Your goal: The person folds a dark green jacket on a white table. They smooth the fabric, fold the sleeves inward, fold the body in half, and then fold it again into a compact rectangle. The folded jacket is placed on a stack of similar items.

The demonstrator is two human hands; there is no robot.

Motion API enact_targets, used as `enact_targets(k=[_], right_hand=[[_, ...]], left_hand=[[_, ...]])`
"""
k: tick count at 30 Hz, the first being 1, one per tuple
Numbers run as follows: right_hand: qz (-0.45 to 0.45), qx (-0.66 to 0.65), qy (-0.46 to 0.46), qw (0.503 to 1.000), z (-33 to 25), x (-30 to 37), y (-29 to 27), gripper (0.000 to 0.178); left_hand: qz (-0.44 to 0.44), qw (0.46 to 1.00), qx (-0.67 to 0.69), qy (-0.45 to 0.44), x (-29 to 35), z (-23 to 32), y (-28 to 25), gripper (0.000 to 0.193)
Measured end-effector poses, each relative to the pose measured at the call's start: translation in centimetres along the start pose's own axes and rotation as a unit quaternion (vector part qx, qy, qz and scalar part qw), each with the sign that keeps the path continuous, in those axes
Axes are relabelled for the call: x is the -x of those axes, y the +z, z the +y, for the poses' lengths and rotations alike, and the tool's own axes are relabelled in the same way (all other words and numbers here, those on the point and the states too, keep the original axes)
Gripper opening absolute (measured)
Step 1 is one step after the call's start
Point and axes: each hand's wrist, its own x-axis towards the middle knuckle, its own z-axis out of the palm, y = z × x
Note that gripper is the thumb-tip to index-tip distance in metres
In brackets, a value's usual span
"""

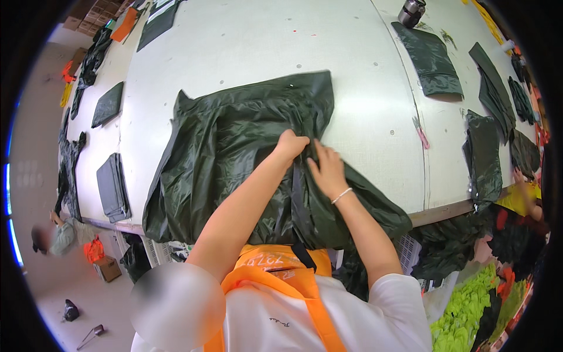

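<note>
Your left hand pinches a fold of the crumpled dark green fabric; your right hand touches it just beside, can't tell if gripping. Fabric spreads over the middle of the white bench's near edge. Pink-handled scissors lie to its right; a folded dark piece sits left, by the near edge.

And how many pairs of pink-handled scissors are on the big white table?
1. The pink-handled scissors lie on the white table, right of the large, crumpled, glossy dark green material. Others could be hidden beneath it.
</note>
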Motion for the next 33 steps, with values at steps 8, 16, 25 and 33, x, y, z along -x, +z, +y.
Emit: enact_targets(k=[8, 16, 25, 33], right_hand=[[-0.055, -0.685, 0.115, 0.717, -0.3, 5.8, -6.9, 0.038], [-0.063, -0.242, -0.295, 0.922, -13.5, 10.6, 1.3, 0.032], [0.057, -0.016, 0.075, 0.995, -8.8, 33.4, -13.3, 0.009], [0.138, 0.233, 0.133, 0.954, -20.2, 42.9, -30.6, 0.007]], left_hand=[[-0.065, 0.947, 0.314, 0.026, 22.6, 4.9, -7.7, 0.029], [-0.58, 0.754, 0.134, 0.278, 40.9, 1.9, -16.0, 0.011], [-0.616, 0.702, 0.105, 0.341, 48.4, -5.1, -16.4, 0.061], [-0.275, 0.806, -0.172, 0.496, 50.3, -8.6, -16.1, 0.063]])
